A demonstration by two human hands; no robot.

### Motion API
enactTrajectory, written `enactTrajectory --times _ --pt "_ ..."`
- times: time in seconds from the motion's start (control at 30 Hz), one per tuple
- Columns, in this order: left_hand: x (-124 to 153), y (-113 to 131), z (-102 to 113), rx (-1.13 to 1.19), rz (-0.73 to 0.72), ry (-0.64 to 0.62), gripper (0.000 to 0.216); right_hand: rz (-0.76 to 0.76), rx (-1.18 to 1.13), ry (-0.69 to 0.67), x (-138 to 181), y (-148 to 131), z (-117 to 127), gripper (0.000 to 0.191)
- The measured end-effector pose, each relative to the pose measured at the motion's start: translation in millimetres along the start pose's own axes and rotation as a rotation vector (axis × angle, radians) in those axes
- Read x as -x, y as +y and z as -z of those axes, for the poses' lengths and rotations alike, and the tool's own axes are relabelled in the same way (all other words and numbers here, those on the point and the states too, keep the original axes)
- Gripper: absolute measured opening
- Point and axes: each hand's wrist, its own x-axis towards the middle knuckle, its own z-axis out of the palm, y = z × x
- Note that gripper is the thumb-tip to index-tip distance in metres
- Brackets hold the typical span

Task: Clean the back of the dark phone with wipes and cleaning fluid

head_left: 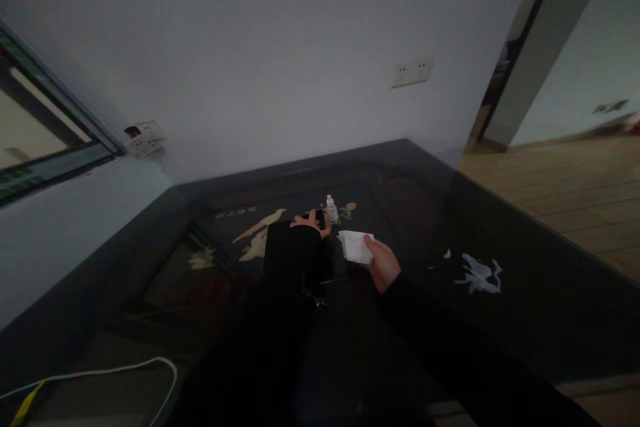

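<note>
Pinched in the right hand (383, 268), a crumpled white paper tissue (355, 246) is held low over the dark glass-topped table (525, 320). Beside a small white plastic bottle (331, 209) the left hand (311, 221) is seen; whether it grips anything cannot be told.

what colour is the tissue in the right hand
The tissue is white, clearest in the head view.

The crumpled white paper-like tissue (356, 246) looks soft, matt and creased. The small white plastic bottle (331, 209) is smooth with a faint shine. The dark table with pale bird inlay (410, 213) has a glossy, reflective, glass-like top. The black cloth sleeves (293, 253) are matt, and the light wooden plank floor (560, 187) has a satin sheen.
</note>
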Motion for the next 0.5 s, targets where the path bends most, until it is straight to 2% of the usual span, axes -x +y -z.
enactTrajectory --times 0.13,0.27,0.37,0.43,0.5 --pt "-6 8 -8 -0.035 0.002 0.004 0.076 -0.005 0.034 0.015 1 -1 1 0.016" --pt "-6 0 1 -0.021 -0.012 0.017 0.085 -0.024 0.067 0.02 4 -4 1 0.02" --pt "-6 -33 17 -0.009 -0.031 0.053 0.075 -0.051 0.085 0.018 6 -8 -1 0.024" --pt "-5 -68 25 -0.009 -0.008 0.07 0.068 -0.073 0.103 0.003 7 -9 -2 0.023" --pt "-4 -104 26 0.001 0.035 0.046 0.07 -0.091 0.123 -0.03 8 -9 -3 0.022"
